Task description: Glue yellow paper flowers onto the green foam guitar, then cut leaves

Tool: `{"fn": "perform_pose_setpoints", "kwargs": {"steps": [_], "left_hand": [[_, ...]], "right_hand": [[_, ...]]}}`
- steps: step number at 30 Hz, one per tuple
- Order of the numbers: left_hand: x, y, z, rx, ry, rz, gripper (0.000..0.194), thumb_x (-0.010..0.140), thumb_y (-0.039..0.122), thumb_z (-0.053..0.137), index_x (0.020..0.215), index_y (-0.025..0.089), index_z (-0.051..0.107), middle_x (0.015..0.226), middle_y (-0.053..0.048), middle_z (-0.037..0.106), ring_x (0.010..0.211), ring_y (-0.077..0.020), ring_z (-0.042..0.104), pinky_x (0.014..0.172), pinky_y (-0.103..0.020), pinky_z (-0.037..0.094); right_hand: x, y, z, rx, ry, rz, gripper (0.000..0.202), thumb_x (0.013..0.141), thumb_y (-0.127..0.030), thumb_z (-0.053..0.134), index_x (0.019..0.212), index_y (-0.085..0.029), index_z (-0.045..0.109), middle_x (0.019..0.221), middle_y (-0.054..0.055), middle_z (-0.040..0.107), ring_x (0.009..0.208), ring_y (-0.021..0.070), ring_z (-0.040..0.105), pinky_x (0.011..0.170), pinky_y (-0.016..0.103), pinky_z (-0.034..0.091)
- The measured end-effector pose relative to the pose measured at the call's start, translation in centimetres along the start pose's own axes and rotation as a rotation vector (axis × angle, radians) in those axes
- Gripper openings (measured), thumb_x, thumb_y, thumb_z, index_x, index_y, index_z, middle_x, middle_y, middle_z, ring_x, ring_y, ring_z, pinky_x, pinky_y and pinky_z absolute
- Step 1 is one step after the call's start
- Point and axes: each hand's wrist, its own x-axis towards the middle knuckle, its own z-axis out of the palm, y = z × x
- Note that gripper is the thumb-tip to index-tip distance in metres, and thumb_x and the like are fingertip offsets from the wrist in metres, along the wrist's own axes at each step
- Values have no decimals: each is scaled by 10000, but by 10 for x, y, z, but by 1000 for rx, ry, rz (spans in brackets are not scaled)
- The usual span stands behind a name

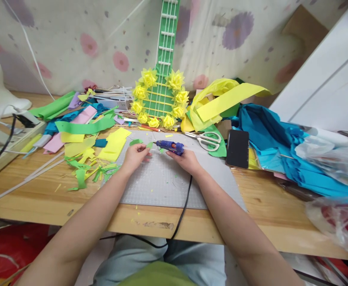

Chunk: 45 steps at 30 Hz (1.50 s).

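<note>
My right hand (185, 159) is wrapped round a blue glue gun (171, 146), whose nozzle points left. Its black cord (185, 202) runs down over the table's front edge. My left hand (135, 158) pinches a small green paper piece (149, 145) right by the nozzle. Another green scrap (136, 141) lies just behind my left fingers. Both hands are over a grey cutting mat (162, 190). Behind them stands a green paper guitar (165, 55) with white strings, its body ringed by yellow paper flowers (175, 80).
White-handled scissors (208, 140) and a black phone (237, 149) lie right of the mat. Green and yellow paper scraps (81, 159) cover the left side, near a power strip (27, 131). Blue paper (269, 131) and plastic bags (337, 155) are heaped at the right.
</note>
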Motion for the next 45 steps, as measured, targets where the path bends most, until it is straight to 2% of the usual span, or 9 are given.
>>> {"fn": "perform_pose_setpoints", "kwargs": {"steps": [9, 15, 22, 26, 30, 33, 39, 45], "left_hand": [[-1, 2, 0, 23, -11, 3, 284, 531, 315, 754, 672, 143, 576, 629, 2, 591, 603, -181, 649, 433, -233, 505], [-3, 5, 1, 40, -22, 2, 287, 537, 326, 752, 661, 137, 576, 638, -3, 583, 606, -183, 652, 440, -245, 510], [-2, 1, 0, 46, -30, 6, 316, 522, 355, 760, 655, 138, 573, 633, 3, 573, 612, -183, 654, 437, -233, 514], [-3, 3, 1, 55, -26, -6, 313, 523, 348, 761, 657, 134, 575, 643, -4, 575, 611, -176, 654, 429, -222, 509], [-4, 4, 2, 61, -38, -3, 286, 542, 325, 749, 670, 129, 585, 659, -12, 581, 609, -172, 652, 426, -221, 505], [-4, 5, 2, 41, -26, -6, 281, 541, 311, 749, 674, 130, 580, 660, -11, 582, 606, -172, 650, 429, -226, 505], [-1, 9, -3, 27, 63, 42, 232, 598, 297, 687, 714, 131, 573, 640, 4, 572, 591, -160, 633, 416, -224, 491], [5, 9, -9, 14, 151, 63, 164, 655, 278, 615, 717, 133, 569, 582, 24, 532, 547, -126, 591, 431, -225, 502]], "right_hand": [[-1, -5, -1, -14, -51, -53, 398, 716, -532, 589, 916, -193, 645, 898, 56, 639, 797, 191, 586, 738, 319, 451], [0, 0, -1, -40, -2, -32, 393, 715, -532, 591, 908, -194, 637, 897, 57, 636, 813, 199, 587, 742, 325, 449], [-1, -4, -3, -13, -64, -40, 376, 723, -515, 588, 885, -180, 641, 900, 65, 639, 804, 196, 587, 741, 318, 447], [-1, -4, -3, -26, -17, -20, 376, 715, -521, 590, 890, -194, 654, 916, 62, 645, 831, 210, 592, 756, 332, 449], [1, -3, -5, -21, 11, 36, 379, 695, -532, 599, 866, -202, 674, 818, 41, 654, 824, 239, 599, 730, 343, 453], [3, 1, -11, -28, 57, 157, 419, 664, -566, 607, 798, -177, 686, 713, 36, 647, 765, 249, 605, 681, 334, 450], [13, 19, -31, -164, 321, 361, 542, 656, -628, 559, 833, -130, 679, 755, 89, 677, 741, 247, 608, 681, 335, 441], [16, 24, -38, -340, 256, 441, 562, 677, -650, 517, 869, -140, 655, 827, 116, 664, 793, 259, 602, 705, 348, 435]]}}
